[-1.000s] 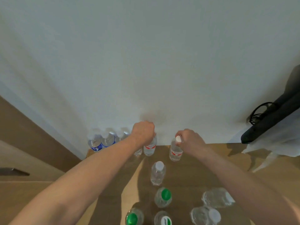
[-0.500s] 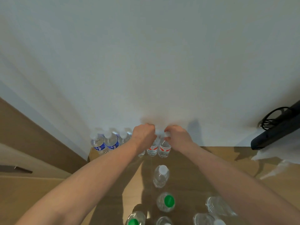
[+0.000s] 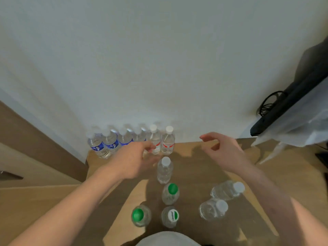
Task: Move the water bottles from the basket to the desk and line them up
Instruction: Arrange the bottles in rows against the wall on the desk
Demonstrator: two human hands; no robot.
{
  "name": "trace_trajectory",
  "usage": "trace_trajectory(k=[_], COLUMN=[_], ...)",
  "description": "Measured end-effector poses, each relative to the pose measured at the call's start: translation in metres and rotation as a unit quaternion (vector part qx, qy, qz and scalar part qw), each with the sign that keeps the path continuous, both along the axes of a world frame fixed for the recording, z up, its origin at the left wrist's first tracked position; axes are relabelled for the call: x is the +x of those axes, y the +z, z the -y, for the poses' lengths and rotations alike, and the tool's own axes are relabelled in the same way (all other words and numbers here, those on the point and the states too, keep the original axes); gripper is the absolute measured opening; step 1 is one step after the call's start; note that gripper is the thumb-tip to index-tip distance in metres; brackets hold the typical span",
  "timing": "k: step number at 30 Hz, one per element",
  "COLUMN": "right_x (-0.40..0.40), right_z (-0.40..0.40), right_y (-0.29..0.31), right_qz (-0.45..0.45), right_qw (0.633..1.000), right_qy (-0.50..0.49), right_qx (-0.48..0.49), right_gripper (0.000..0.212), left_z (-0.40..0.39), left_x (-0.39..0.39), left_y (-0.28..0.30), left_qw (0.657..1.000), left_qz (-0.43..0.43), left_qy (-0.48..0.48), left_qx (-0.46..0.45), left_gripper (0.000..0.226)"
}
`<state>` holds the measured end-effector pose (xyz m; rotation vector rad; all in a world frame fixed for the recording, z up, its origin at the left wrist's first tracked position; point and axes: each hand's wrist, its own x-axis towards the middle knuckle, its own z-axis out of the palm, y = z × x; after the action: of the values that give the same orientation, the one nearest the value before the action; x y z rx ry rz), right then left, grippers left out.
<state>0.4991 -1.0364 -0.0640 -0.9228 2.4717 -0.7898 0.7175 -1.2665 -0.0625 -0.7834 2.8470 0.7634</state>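
Note:
Several clear water bottles stand in a row against the wall at the back of the wooden desk (image 3: 195, 157): blue-labelled ones (image 3: 99, 145) on the left, then two red-labelled bottles (image 3: 167, 142) at the right end. A white-capped bottle (image 3: 164, 170) stands alone in front of the row. My left hand (image 3: 133, 160) hovers just left of it, fingers loosely curled, holding nothing. My right hand (image 3: 223, 150) hovers to the right of the row, fingers relaxed and empty. Nearer me stand green-capped bottles (image 3: 170, 193) and two white-capped bottles (image 3: 227, 189). No basket is in view.
A black device with a coiled cable (image 3: 276, 114) and clear plastic sheeting (image 3: 301, 128) sit at the back right of the desk. The white wall (image 3: 159, 68) closes off the back. The desk's left edge (image 3: 87, 167) drops to a lower wooden surface.
Both hands have let go of the red-labelled bottles, which now stand at the right end of the row. The hands have pulled back and apart, the right hand moving right.

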Motion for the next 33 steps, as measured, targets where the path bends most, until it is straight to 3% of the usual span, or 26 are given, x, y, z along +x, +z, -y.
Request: trace_trajectory(k=[3,11,18,28,33], right_x=[0.008,0.032,0.026,0.011,0.003], right_z=[-0.06,-0.142,-0.154,-0.136,-0.114], right_y=[0.007,-0.021,-0.065,-0.087,-0.078], right_qz=[-0.003,0.02,0.026,0.005,-0.018], right_qw=[1.0,0.994,0.992,0.997,0.995], right_qy=[-0.011,-0.072,-0.051,-0.053,-0.024], right_qx=[0.025,0.079,0.115,0.063,0.093], right_gripper=[0.03,0.04,0.051,0.013,0.02], left_z=[-0.008,-0.047,-0.053,-0.061,-0.058], left_x=[0.034,0.051,0.006,-0.04,-0.045], left_y=[0.003,-0.001,-0.042,-0.065,-0.063], left_qw=[0.999,0.999,0.998,0.991,0.991], left_qz=[0.019,0.007,0.057,0.101,0.096], left_qy=[0.009,0.023,0.018,0.016,0.021], left_qx=[0.044,0.027,-0.019,-0.082,-0.095], left_gripper=[0.049,0.043,0.061,0.056,0.054])
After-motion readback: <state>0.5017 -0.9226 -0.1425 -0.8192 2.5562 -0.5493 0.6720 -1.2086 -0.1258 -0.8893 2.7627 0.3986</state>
